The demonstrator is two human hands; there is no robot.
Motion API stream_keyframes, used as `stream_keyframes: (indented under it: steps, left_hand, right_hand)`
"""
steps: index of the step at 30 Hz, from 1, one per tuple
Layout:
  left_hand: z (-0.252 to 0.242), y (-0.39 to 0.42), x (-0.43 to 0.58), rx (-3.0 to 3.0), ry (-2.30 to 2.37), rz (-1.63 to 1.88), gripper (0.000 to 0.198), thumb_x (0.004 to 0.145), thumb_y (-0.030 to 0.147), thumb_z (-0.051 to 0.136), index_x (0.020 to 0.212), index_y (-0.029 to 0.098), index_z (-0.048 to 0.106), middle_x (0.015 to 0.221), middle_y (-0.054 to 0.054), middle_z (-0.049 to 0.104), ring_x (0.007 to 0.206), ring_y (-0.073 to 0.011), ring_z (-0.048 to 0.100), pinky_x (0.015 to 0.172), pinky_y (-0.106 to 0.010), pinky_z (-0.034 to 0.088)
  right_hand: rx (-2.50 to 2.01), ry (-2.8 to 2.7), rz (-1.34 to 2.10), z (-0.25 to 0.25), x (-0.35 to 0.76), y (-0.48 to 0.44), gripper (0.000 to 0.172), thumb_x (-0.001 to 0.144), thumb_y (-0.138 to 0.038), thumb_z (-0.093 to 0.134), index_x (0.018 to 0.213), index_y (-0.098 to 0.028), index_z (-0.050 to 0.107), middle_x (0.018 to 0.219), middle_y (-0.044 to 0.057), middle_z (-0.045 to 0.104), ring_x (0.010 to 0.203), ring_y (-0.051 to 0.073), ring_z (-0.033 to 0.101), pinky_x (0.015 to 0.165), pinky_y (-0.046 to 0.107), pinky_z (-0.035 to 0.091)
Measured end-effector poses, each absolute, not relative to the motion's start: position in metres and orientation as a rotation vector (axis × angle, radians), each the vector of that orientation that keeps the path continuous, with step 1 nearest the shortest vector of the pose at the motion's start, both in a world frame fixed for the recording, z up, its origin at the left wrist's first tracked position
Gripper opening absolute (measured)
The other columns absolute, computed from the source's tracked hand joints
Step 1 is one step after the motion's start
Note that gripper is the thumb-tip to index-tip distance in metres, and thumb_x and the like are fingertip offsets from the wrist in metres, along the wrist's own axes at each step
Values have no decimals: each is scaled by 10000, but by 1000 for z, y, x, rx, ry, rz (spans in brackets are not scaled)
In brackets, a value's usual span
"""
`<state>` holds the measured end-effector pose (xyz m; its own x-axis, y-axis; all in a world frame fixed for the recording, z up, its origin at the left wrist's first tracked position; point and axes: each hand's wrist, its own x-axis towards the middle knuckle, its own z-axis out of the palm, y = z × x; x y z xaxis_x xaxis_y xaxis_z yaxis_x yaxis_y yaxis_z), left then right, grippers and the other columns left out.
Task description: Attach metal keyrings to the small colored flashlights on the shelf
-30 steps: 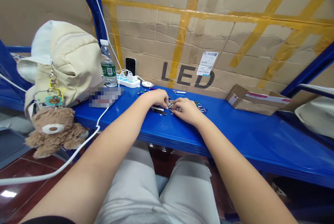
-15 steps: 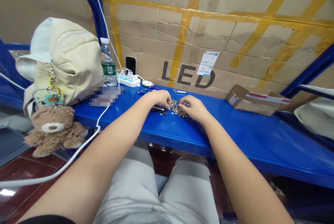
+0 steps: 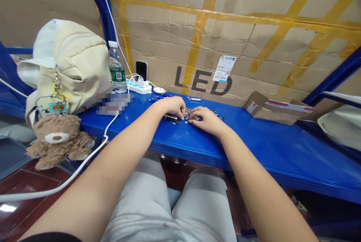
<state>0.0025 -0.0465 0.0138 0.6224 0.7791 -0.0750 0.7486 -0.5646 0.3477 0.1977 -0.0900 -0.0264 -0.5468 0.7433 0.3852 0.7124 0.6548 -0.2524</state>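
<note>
Edges and room: blue bench (image 3: 265,140), its front edge just above the person's thighs, its back meeting a cardboard panel (image 3: 158,27). The pile of small metallic pieces (image 3: 187,114) lies between the hands, back from the front edge; to the right, blue surface runs on to an open carton (image 3: 278,112).

Hands: two. Left hand (image 3: 175,107), fingers bent down at the pile's left side; whether they pinch a piece cannot be told. Right hand (image 3: 207,120), fingers curved over the pile, thumb slightly apart; hold likewise unclear.

Counts: pieces, many, partly covered; dark pens (image 3: 172,119), at least two, beside the left hand; bottle (image 3: 117,76), one; bag (image 3: 79,58), one; plush bear (image 3: 58,140), one; power strip (image 3: 140,88), one.

Surface and room: glossy blue bench; panel lettered "LED", yellow-taped; reddish tiled floor (image 3: 31,178).
</note>
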Motion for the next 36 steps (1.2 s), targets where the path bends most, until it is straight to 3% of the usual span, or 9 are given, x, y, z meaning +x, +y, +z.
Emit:
stream_keyframes:
  steps: [9,15,25,32,36]
  left_hand:
    - [14,-46,-1,2455,1207,118,218,623,305,708,796,174,735,778,-18,714,662,-132,578,596,-231,394]
    - [17,-46,-7,2480,1219,59,220,658,324,674,816,185,737,757,-4,707,637,-116,561,578,-215,378]
    - [10,-32,0,2690,1347,341,251,725,229,593,928,182,734,941,-42,722,807,-153,611,742,-220,408]
    - [-1,-27,6,2648,1402,293,269,761,376,572,786,158,728,717,-50,690,584,-138,544,569,-247,368]
    - [-4,-22,7,2616,1424,281,210,729,311,621,836,175,739,747,-39,702,608,-133,556,594,-243,371]
  right_hand:
    - [-1163,-2420,50,-24,195,-94,102,796,-238,601,791,-233,704,1051,36,656,1016,200,580,941,385,430]
    - [-1095,-2440,19,-22,192,-98,187,831,-253,558,921,-255,721,1105,39,651,1065,203,567,969,394,414]
    - [-1221,-2404,-30,-25,196,-92,222,839,-237,528,922,-242,734,1099,56,649,1044,221,567,950,391,434]
    - [-1220,-2387,13,-26,198,-90,202,835,-234,532,901,-237,722,1077,55,648,1022,212,571,929,368,445]
    - [-1213,-2388,12,-29,199,-87,201,834,-223,520,890,-227,713,1068,55,647,1011,204,575,927,352,442]
